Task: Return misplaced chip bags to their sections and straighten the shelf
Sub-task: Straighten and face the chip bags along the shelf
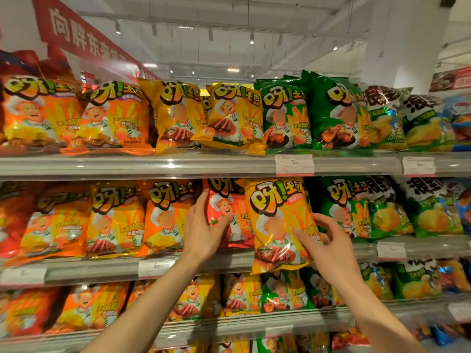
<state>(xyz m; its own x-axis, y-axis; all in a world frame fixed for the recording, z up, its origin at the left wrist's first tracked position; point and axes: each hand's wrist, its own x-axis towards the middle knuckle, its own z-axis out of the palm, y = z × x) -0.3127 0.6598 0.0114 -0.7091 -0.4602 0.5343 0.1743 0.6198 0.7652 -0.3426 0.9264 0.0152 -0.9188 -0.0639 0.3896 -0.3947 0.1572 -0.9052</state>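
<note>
On the middle shelf a red chip bag stands upright between orange and green bags. My left hand grips its left edge, thumb across the front. A yellow chip bag hangs in front of the shelf, its bottom below the shelf rail. My right hand holds that bag at its right side, fingers curled round the edge. The yellow bag overlaps the red one's right side.
The top shelf carries orange, yellow and green bags in groups. Green bags stand right of my hands, orange ones and another yellow bag to the left. A lower shelf holds mixed bags. Price tags sit on the rails.
</note>
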